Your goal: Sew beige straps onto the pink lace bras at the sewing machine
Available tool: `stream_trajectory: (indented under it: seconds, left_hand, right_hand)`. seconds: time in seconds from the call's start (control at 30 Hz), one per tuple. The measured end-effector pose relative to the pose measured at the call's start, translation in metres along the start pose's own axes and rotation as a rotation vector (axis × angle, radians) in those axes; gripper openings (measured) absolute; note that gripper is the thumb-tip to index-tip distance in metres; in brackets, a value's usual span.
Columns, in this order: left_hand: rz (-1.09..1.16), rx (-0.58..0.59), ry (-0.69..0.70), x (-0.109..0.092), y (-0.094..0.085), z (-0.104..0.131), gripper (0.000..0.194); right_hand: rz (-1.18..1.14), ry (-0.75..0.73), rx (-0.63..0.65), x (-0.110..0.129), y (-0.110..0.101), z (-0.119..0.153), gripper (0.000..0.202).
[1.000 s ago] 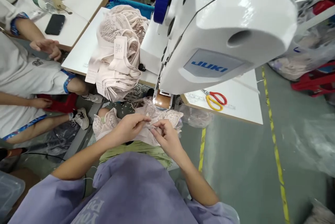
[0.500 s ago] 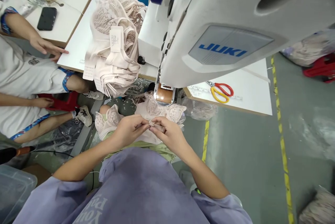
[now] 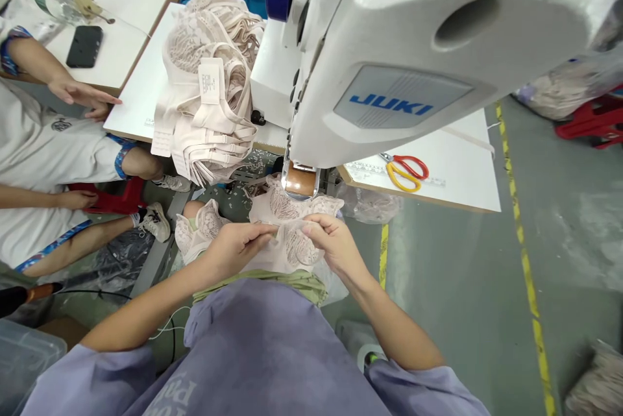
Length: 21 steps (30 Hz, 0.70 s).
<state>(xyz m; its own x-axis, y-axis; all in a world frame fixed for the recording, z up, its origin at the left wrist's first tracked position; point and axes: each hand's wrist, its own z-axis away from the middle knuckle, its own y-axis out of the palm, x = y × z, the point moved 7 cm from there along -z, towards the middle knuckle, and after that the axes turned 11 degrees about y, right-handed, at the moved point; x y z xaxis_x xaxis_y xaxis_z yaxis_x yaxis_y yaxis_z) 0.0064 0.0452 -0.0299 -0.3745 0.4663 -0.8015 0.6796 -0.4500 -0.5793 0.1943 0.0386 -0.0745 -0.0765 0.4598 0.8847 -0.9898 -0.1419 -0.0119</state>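
Observation:
Over my lap, a pale beige lace bra [image 3: 298, 248] hangs between my two hands. My left hand [image 3: 238, 246] is closed, thumb against forefinger, pinching a narrow edge of it. On the other side my right hand [image 3: 339, 248] grips the fabric above a lace cup, fingers pinched. More beige lace bras [image 3: 285, 202] lie just beyond my hands, below the sewing head, and another lace cup [image 3: 207, 224] rests over my knee at the left. The white JUKI sewing machine [image 3: 389, 137] stands directly in front, its lower end [image 3: 300, 181] close above the lace.
A heap of beige bras [image 3: 209, 104] with a white tag lies on the table left of the machine. Scissors [image 3: 405, 172] with red and yellow handles lie on the right table [image 3: 462, 176]. A co-worker's hand [image 3: 80, 93] touches the left table edge; a phone [image 3: 84, 46] lies behind.
My hands were close together, fingertips nearly meeting; now they are farther apart, my right hand having moved right. A lace cup now shows between them. My view has shifted slightly.

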Motion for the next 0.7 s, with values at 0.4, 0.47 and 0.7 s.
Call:
stream_trajectory:
  seconds: [0.4,0.47,0.7]
  left_hand:
    - [-0.122,0.054,0.281,-0.037,-0.005,-0.007,0.013]
    - [-0.072,0.015,0.308,-0.038,-0.010,-0.009,0.012]
    - [-0.064,0.101,0.223,-0.034,-0.013,-0.010,0.010]
  right_hand:
    - [0.710,-0.675,0.312,0.044,0.053,0.047,0.012]
    - [0.726,-0.734,0.256,0.045,0.053,0.048,0.013]
    - [0.779,-0.817,0.200,0.046,0.058,0.051,0.016]
